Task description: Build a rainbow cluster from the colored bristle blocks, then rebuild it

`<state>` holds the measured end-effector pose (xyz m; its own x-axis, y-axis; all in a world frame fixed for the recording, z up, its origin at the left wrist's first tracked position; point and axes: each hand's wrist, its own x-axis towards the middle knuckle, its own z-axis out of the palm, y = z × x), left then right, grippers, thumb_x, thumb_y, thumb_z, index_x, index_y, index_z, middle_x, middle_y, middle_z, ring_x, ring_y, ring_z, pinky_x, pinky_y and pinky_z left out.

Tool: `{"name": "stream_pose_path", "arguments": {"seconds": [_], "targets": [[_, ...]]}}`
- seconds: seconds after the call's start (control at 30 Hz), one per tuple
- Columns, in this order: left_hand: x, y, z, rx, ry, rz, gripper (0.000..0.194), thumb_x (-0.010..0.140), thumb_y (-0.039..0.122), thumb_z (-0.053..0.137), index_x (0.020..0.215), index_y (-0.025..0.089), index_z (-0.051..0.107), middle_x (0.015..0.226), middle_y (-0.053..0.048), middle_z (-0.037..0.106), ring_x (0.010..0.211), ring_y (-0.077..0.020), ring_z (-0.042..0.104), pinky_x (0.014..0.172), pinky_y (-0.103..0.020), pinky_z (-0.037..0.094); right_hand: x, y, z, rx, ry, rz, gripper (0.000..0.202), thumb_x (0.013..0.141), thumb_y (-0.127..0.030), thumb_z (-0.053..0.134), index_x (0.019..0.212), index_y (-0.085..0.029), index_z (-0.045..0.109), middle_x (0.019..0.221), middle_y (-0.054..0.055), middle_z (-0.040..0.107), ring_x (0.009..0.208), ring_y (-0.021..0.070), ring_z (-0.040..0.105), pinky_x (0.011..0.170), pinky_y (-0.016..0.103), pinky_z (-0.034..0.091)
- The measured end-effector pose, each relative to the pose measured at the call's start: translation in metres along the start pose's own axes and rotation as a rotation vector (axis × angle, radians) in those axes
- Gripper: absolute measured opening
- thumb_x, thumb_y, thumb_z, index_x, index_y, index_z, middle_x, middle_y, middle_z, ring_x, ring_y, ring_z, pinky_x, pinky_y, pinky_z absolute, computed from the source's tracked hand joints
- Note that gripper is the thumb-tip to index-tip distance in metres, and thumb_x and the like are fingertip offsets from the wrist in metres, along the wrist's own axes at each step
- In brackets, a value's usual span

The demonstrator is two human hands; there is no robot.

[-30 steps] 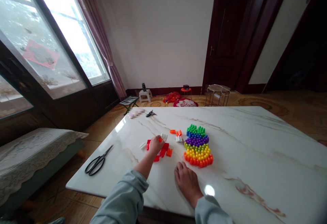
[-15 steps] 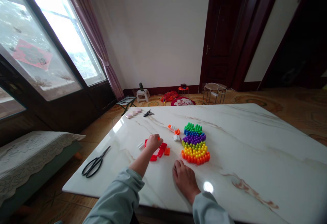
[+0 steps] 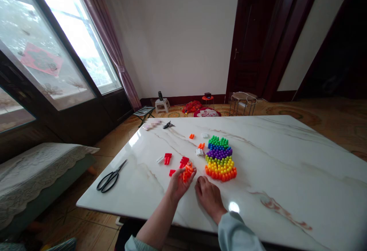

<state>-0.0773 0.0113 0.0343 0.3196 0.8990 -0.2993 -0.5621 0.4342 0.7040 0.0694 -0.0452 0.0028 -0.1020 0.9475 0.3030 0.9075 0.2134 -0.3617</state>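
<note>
My left hand [image 3: 178, 184] is turned palm up with its fingers wrapped round several orange pieces [image 3: 188, 171]. Just right of it, my right hand [image 3: 209, 195] rests on the marble table [image 3: 275, 155], fingers curled; what they hold, if anything, is hidden. Red pieces [image 3: 168, 159] lie beyond my left hand, with a white piece [image 3: 159, 160] beside them. White pieces [image 3: 200, 152] and orange pieces [image 3: 201, 146] sit farther back. Beyond my right hand stands a block of beads [image 3: 220, 159] in green, blue, purple, olive, yellow and orange rows.
Black-handled scissors [image 3: 111, 177] lie near the table's left edge. Small black pliers [image 3: 168, 125] and a blurred pink item [image 3: 151, 124] are at the far left edge. Past the table stand a white stool [image 3: 162, 105] and a wire-legged stool [image 3: 243, 99].
My left hand has drawn back toward my right hand and turned palm up, now with orange pieces in it. Some red, orange and white pieces lie differently. The view has shifted slightly.
</note>
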Motion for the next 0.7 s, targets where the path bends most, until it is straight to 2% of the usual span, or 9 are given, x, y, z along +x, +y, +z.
{"name": "stream_pose_path", "arguments": {"seconds": [0.03,0.1,0.2,0.3,0.4,0.5,0.6,0.7], "targets": [[-0.003,-0.006,-0.002,-0.166,-0.029,-0.049,0.045,0.077,0.015,0.052,0.122,0.005,0.052,0.113,-0.017,0.065,0.115,-0.0239,0.059,0.097,-0.031,0.050,0.000,0.001,0.001,0.019,-0.002,0.003,0.010,0.090,-0.018,0.045,0.091,-0.019,0.055,0.088,0.003,0.064,0.076,0.0160,0.063,0.063,0.025,0.039],[-0.005,-0.014,-0.007,-0.311,-0.053,-0.082,0.056,0.075,0.008,0.050,0.131,0.004,0.044,0.116,-0.018,0.065,0.117,-0.0248,0.058,0.098,-0.033,0.048,0.001,0.003,0.002,0.065,0.009,0.017,0.016,0.090,-0.019,0.045,0.102,-0.017,0.055,0.094,0.005,0.066,0.081,0.0171,0.065,0.067,0.025,0.043],[-0.007,-0.018,-0.013,-0.307,-0.091,-0.074,0.066,0.076,0.003,0.049,0.140,0.008,0.036,0.120,-0.016,0.063,0.117,-0.0246,0.058,0.099,-0.034,0.047,0.001,0.006,0.004,0.146,0.072,0.026,0.036,0.091,-0.022,0.043,0.126,-0.014,0.044,0.110,0.010,0.065,0.088,0.0185,0.066,0.073,0.027,0.048],[-0.009,-0.020,-0.020,-0.199,-0.164,-0.077,0.075,0.072,-0.001,0.049,0.144,0.012,0.034,0.120,-0.014,0.064,0.113,-0.0229,0.060,0.099,-0.034,0.046,0.000,0.006,0.002,0.180,0.106,-0.005,0.045,0.093,-0.025,0.040,0.136,-0.014,0.036,0.121,0.013,0.060,0.094,0.0198,0.065,0.076,0.029,0.050],[-0.012,-0.021,-0.027,-0.114,-0.222,-0.067,0.082,0.068,-0.003,0.051,0.146,0.014,0.033,0.118,-0.012,0.065,0.107,-0.0212,0.063,0.094,-0.031,0.048,-0.001,0.004,-0.002,0.148,0.064,-0.026,0.043,0.093,-0.026,0.041,0.135,-0.017,0.041,0.119,0.012,0.060,0.091,0.0201,0.065,0.074,0.029,0.051],[-0.013,-0.022,-0.031,-0.032,-0.261,-0.095,0.084,0.064,-0.004,0.052,0.144,0.017,0.037,0.117,-0.011,0.065,0.098,-0.0196,0.065,0.085,-0.029,0.052,0.000,0.005,-0.006,0.148,0.043,-0.013,0.035,0.095,-0.030,0.041,0.125,-0.018,0.051,0.112,0.010,0.062,0.089,0.0200,0.065,0.073,0.028,0.050],[-0.013,-0.023,-0.030,0.054,-0.281,-0.136,0.083,0.061,-0.005,0.053,0.141,0.018,0.044,0.115,-0.011,0.066,0.084,-0.0173,0.066,0.072,-0.027,0.054,0.001,0.008,-0.006,0.210,0.069,0.024,0.028,0.094,-0.030,0.041,0.114,-0.018,0.057,0.103,0.008,0.064,0.087,0.0196,0.064,0.073,0.027,0.049],[-0.013,-0.024,-0.027,0.068,-0.282,-0.108,0.086,0.061,-0.004,0.054,0.143,0.021,0.040,0.115,-0.012,0.065,0.081,-0.0175,0.066,0.064,-0.026,0.055,0.001,0.010,-0.004,0.304,0.111,0.040,0.020,0.092,-0.028,0.045,0.103,-0.018,0.059,0.095,0.006,0.065,0.084,0.0185,0.064,0.073,0.027,0.049]]}}
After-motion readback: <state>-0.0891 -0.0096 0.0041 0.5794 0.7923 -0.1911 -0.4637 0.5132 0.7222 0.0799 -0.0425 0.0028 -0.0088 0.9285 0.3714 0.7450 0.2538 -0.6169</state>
